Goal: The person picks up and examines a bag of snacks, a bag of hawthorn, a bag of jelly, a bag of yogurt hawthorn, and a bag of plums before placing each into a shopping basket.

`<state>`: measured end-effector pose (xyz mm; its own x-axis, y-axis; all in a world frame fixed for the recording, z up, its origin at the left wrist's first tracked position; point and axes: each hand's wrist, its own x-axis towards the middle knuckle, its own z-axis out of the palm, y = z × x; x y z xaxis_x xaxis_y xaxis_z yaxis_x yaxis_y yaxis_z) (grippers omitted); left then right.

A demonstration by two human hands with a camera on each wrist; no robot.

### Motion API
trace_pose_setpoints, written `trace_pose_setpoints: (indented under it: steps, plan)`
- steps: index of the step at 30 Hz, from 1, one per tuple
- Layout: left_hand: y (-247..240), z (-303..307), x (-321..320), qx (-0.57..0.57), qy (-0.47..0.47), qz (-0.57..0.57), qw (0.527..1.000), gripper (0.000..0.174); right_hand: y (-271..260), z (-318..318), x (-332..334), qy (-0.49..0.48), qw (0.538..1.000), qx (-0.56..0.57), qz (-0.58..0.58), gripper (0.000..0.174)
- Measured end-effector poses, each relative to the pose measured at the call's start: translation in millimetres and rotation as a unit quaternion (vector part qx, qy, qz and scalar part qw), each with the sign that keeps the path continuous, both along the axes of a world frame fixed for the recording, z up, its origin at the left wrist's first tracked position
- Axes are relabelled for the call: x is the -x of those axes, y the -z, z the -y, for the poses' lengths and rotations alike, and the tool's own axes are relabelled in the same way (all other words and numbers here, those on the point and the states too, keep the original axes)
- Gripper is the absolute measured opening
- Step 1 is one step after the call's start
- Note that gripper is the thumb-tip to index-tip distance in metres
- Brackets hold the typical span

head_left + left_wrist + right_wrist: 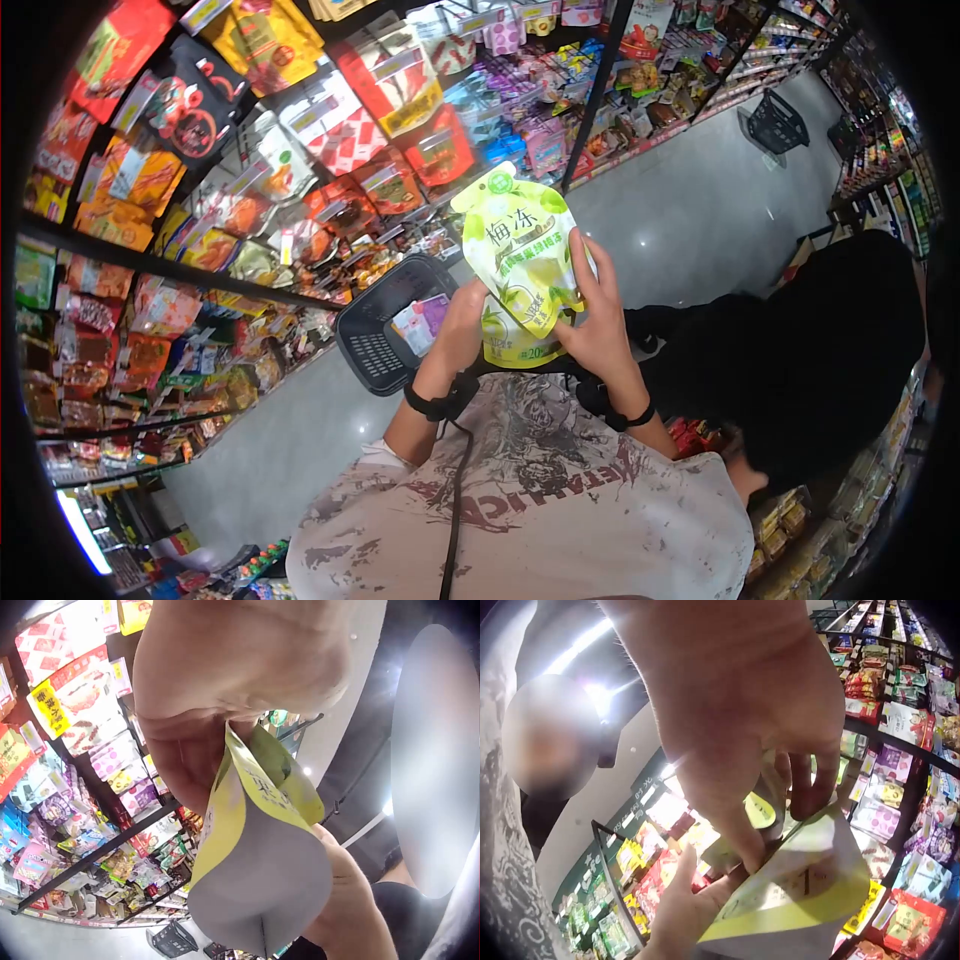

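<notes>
- We see a front plum jelly pouch (520,235) at frame centre, overlapping a second plum jelly pouch (520,353) just below; both faces turn up, probably keeping the print readable.
- We see the left hand (460,322) gripping the pair's left edge, fingers curled; the right hand (603,325) pinches the right side, forearms angled inward, perhaps for steadiness.
- We cannot tell how they split the load.
</notes>
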<state>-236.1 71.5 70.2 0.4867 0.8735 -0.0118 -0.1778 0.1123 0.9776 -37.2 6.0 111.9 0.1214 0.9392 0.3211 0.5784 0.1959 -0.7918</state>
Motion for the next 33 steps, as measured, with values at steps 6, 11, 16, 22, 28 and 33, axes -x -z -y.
trace_pose_setpoints:
  steps: [6,11,16,22,28,33]
  plan:
    - [-8.8,-65.1,-41.4,-0.089,0.02,-0.068,0.994,0.03,-0.3,-43.1,-43.1,-0.058,0.995,-0.009,-0.076,0.104]
    - [-7.9,-145.9,-60.4,-0.166,0.021,-0.114,0.979,0.028,9.2,-127.0,-61.2,-0.058,0.931,-0.01,-0.359,0.079]
    - [-5.7,-228.8,-83.6,-0.232,0.031,-0.119,0.965,0.03,-5.0,-224.4,-101.4,-0.064,0.952,0.088,-0.287,0.039]
    - [-7.3,-296.7,-114.8,-0.198,0.04,-0.171,0.964,0.034,-1.9,-298.6,-139.5,-0.045,0.941,0.091,-0.324,0.036]
    - [-4.5,-352.6,-149.7,-0.237,0.076,-0.209,0.946,0.047,3.8,-363.7,-189.1,0.016,0.933,-0.026,-0.359,0.038]
    - [-20.7,-390.1,-194.3,-0.168,0.076,-0.22,0.958,0.055,-9.1,-443.9,-246.8,0.014,0.929,-0.127,-0.346,0.04]
